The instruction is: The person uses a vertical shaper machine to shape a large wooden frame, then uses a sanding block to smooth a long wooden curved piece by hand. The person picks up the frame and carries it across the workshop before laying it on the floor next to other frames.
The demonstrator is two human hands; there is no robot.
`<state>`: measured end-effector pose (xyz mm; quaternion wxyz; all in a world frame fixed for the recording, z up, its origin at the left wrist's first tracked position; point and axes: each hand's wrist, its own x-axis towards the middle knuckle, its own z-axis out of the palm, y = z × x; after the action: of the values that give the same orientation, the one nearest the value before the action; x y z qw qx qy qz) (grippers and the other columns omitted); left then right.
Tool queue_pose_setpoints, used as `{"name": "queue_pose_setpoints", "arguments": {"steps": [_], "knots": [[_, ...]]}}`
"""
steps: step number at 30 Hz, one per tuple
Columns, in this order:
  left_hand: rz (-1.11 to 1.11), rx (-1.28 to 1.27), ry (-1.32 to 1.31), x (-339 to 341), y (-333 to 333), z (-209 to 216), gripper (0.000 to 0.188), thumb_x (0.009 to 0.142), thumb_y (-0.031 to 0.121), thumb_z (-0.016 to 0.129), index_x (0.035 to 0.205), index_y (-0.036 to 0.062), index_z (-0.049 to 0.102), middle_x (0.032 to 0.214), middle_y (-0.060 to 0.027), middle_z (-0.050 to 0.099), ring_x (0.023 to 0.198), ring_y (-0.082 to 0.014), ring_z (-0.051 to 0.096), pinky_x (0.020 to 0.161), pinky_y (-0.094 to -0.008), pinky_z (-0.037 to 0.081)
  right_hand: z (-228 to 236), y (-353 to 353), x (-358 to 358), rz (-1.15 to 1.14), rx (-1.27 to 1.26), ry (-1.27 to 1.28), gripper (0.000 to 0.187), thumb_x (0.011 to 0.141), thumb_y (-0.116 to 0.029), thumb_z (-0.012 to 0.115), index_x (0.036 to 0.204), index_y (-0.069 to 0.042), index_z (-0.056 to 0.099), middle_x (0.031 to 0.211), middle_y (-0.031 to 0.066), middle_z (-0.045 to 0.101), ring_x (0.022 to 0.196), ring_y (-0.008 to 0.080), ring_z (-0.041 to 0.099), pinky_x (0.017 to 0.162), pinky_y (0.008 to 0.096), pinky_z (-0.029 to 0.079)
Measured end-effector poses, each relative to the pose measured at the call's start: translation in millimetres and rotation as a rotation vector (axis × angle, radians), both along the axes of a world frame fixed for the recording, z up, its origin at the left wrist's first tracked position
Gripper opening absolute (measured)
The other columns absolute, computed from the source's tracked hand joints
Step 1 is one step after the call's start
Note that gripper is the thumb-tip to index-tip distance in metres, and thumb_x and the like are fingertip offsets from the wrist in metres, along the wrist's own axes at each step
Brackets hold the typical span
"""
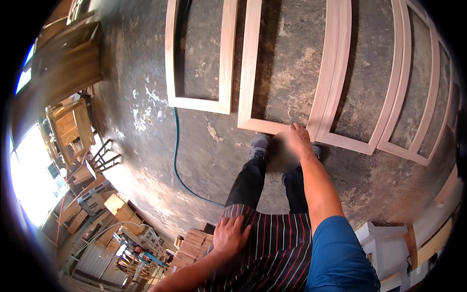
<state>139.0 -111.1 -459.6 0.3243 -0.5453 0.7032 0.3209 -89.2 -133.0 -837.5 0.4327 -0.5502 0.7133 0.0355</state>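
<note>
Your right hand (297,138) is just off centre toward 3 o'clock, its fingers on the lower rail of the middle frame (265,126), near the rail's right end. The fingers bend over the wood, but a blurred patch covers the palm side, so I cannot tell whether your thumb closes the grip from beneath. Your left hand (230,236) lies at 6 o'clock on your striped garment (277,236), fingers slightly apart (no wood in it that I can see).

The middle frame runs up toward 12 and 1 o'clock, out of view at the top. At 11 o'clock the left frame (202,104) stands apart from it; more frames (348,142) fan out from 1 to 3 o'clock, the nearest side by side with yours.

The step in hand looks like one-handed handling of that rail. Any shift of the frame would, I judge, call for a sure hold near the corner and care for the close neighbour on the right. Mind your shoes (260,145) by the rail, and the hose (177,165) toward 8 o'clock.
</note>
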Motion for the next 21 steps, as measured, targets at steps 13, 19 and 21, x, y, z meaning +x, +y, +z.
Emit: {"name": "queue_pose_setpoints", "arguments": {"steps": [13,19,21], "knots": [[-0.004,-0.03,-0.067,2.6,-6.1,0.3,0.029,0.082,0.037,0.062,0.094,0.0106,0.063,0.091,-0.0131,0.068,0.095,-0.0315,0.062,0.082,-0.0438,0.049,43.5,-39.9,12.4,-0.051,0.286,0.017,0.061,0.083,-0.056,0.058,0.121,-0.009,0.064,0.133,0.0145,0.048,0.124,0.0318,0.045,0.103,0.0504,0.034],[0.129,-0.004,-0.072,8.3,-5.1,11.4,0.036,0.082,0.039,0.06,0.103,0.0108,0.064,0.101,-0.0166,0.067,0.098,-0.0362,0.061,0.086,-0.047,0.048,226.6,-28.6,-14.8,-0.173,0.147,-0.121,0.051,0.085,-0.051,0.057,0.092,-0.003,0.071,0.097,0.0218,0.066,0.096,0.0372,0.062,0.087,0.0452,0.049],[0.268,-0.004,-0.036,18.0,-1.8,19.6,0.036,0.082,0.039,0.06,0.104,0.0103,0.064,0.102,-0.0178,0.067,0.095,-0.0377,0.062,0.085,-0.0477,0.049,286.8,-14.2,-26.4,-0.179,0.009,-0.1,0.044,0.086,-0.046,0.057,0.083,-0.004,0.07,0.088,0.0191,0.067,0.088,0.0353,0.064,0.082,0.0452,0.049]]}}
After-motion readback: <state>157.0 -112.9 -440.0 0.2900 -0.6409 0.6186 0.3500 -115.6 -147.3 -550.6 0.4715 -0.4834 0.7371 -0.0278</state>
